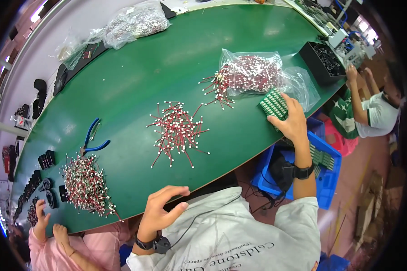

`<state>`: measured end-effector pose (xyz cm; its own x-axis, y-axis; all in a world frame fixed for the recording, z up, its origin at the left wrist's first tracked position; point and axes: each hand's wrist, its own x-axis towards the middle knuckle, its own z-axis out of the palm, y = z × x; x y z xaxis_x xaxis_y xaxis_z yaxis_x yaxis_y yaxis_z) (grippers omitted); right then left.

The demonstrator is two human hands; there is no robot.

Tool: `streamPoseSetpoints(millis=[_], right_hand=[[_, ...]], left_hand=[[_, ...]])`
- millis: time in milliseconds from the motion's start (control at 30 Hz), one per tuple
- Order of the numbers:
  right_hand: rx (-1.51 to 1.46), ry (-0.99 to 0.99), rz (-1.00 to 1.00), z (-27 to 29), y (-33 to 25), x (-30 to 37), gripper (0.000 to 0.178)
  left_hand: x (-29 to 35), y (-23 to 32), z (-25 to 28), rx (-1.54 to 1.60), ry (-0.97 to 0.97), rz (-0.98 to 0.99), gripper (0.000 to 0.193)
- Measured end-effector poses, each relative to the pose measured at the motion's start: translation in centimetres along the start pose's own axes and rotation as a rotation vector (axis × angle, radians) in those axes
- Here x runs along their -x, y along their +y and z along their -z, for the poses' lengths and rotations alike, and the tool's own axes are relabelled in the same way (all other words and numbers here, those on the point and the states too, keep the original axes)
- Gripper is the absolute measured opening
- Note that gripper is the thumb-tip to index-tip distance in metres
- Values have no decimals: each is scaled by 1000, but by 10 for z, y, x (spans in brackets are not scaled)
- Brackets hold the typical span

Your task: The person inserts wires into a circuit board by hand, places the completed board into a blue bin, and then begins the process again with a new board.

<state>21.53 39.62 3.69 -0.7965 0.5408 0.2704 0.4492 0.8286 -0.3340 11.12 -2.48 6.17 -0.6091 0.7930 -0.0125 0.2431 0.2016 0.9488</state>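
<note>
My right hand [295, 121] grips a green circuit board panel [273, 104] between thumb and fingers, at the table's near edge on the right. The panel is tilted and shows rows of small pale parts. Just beyond it lies a clear plastic bag [257, 74] full of short red wires with white connectors, some of them spilling from its left end. My left hand [160, 211] holds nothing; its thumb and fingers are apart, near the table's front edge. Ahead of it, a loose pile of red wires with white connectors [176, 130] is spread on the green table [135, 86].
Blue-handled pliers [96, 147] lie beside a larger wire pile [85, 183] at the left, near another person's hands [43, 219]. A black box [322, 63] stands at the right. Blue bins [325, 185] holding green boards sit below the edge. Another person works at far right.
</note>
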Motion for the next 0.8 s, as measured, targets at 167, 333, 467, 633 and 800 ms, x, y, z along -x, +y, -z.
streamPoseSetpoints(millis=[167,333,467,633,800], right_hand=[[-41,218,29,-3,-5,-5,69],[-185,387,108,-3,-19,-13,66],[-222,350,256,-1,-38,-3,71],[-341,287,282,-6,-64,0,74],[-373,236,312,-16,-83,3,77]], left_hand=[[-9,-9,5,-88,77,-58,36],[-62,-1,9,-554,30,-353,48],[-111,-21,7,-999,-10,-238,61],[-111,-34,-8,-921,17,-469,40],[-133,-40,-1,-648,273,-493,33]])
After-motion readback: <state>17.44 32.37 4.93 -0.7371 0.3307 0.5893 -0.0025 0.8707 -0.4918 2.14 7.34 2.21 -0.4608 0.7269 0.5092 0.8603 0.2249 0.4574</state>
